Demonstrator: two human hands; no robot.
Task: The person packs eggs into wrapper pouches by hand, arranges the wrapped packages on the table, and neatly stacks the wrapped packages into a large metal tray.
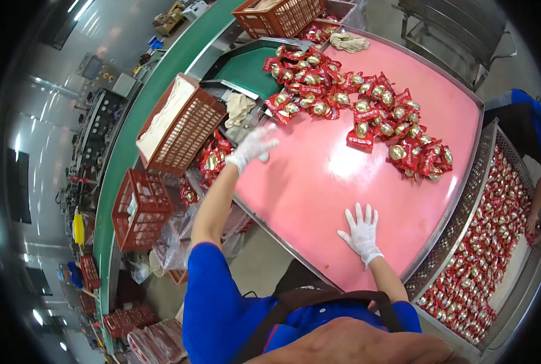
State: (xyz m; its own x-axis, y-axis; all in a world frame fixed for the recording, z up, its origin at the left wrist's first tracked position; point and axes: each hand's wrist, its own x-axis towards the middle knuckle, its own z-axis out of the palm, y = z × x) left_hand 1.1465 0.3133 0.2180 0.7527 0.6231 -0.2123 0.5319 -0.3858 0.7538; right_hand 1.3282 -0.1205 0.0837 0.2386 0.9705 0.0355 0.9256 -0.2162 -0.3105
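My left hand [252, 147], in a thin white glove, reaches over the left edge of the pink tabletop [301, 200]. Its fingers are spread and nothing shows in them. Beside it lies a crumpled cream cloth [239, 110]. My right hand [362, 234], gloved too, rests with fingers apart on the near part of the pink surface, or just above it; I cannot tell which. Farther off, red-and-gold wrapped pieces [319, 82] are heaped across the table. The heap runs from the green chute [243, 68] toward the right side, apart from both hands.
A perforated metal bin [449, 267] full of wrapped pieces stands at my right, with another person's hand [532, 225] at its far side. Brown plastic crates [182, 130] and a green conveyor belt [128, 142] run along the left. A raised metal rim borders the table.
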